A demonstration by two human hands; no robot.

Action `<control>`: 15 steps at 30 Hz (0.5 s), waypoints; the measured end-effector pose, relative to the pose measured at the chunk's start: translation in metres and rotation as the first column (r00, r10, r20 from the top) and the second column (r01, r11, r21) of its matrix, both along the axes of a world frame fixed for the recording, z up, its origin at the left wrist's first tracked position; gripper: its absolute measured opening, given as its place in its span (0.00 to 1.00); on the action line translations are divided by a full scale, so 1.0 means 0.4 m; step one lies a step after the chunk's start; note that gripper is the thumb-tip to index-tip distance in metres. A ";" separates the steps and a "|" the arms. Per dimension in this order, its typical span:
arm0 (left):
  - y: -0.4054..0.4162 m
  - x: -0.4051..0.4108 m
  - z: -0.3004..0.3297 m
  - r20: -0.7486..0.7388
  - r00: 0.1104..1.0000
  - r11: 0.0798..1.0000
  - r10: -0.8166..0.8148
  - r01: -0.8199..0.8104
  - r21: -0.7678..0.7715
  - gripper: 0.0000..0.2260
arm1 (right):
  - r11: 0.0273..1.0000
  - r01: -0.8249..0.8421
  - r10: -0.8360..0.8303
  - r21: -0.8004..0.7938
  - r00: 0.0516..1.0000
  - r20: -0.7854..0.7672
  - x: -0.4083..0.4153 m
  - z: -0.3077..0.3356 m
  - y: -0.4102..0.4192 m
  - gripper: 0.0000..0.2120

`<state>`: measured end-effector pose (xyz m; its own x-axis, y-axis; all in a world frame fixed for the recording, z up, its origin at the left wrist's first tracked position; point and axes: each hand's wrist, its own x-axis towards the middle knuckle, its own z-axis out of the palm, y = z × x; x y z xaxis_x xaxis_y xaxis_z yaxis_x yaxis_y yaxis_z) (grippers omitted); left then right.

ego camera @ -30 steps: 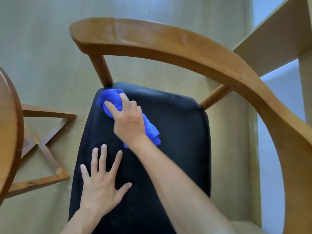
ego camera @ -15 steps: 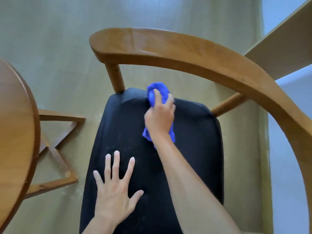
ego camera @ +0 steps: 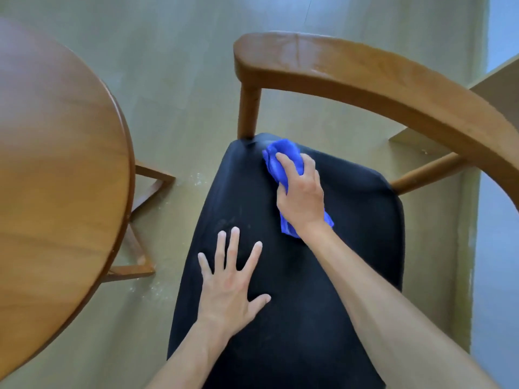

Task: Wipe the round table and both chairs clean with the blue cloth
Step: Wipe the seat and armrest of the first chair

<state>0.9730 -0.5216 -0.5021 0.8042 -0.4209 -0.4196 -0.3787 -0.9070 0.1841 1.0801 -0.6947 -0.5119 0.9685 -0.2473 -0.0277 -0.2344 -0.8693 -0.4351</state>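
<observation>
- Pale greenish floor (ego camera: pixel 179 108) fills the background, with a few light specks scattered on it near the front left corner of the chair seat.
- A round wooden bench (ego camera: pixel 56 164) takes up the left side of the view; its top looks bare and glossy, and part of its wooden base (ego camera: pixel 143 192) shows on the floor under its edge.
- The chair (ego camera: pixel 365 77) stands just right of the bench, not touching it; its curved wooden back rail arches across the top and right of the view, carried on a round post at the seat's far left corner and a slanted post at the far right.
- Its black padded seat (ego camera: pixel 309 276) carries faint dusty smears near the middle.
- A pale shelf or cabinet edge (ego camera: pixel 500 77) shows beyond the rail at the right; what it belongs to cannot be told.
- No brand, label or writing is readable anywhere.
- The blue cloth (ego camera: pixel 280 161) lies bunched on the far left part of the seat, just beside the round post.
- The right hand (ego camera: pixel 300 192) is curled over the cloth, fingers closed on it, pressing it to the seat; cloth sticks out past the fingertips and behind the wrist.
- The left hand (ego camera: pixel 230 287) lies flat on the seat nearer the camera, fingers spread wide, holding nothing, well apart from the cloth.
</observation>
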 end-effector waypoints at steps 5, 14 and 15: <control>0.108 -0.072 0.039 -0.028 0.987 0.987 -0.161 0.160 -0.022 0.42 | 0.904 -0.425 0.420 0.041 0.902 0.096 -0.261 -0.003 0.122 0.26; 0.183 -0.147 0.045 -0.122 0.946 0.952 -0.300 0.306 0.033 0.48 | 0.961 -0.186 0.179 -0.205 0.983 -0.050 0.072 0.016 0.094 0.29; 0.183 -0.148 0.046 -0.126 0.947 0.954 -0.294 0.299 0.024 0.48 | 0.976 -0.150 0.144 -0.159 0.988 -0.052 0.061 0.012 0.122 0.28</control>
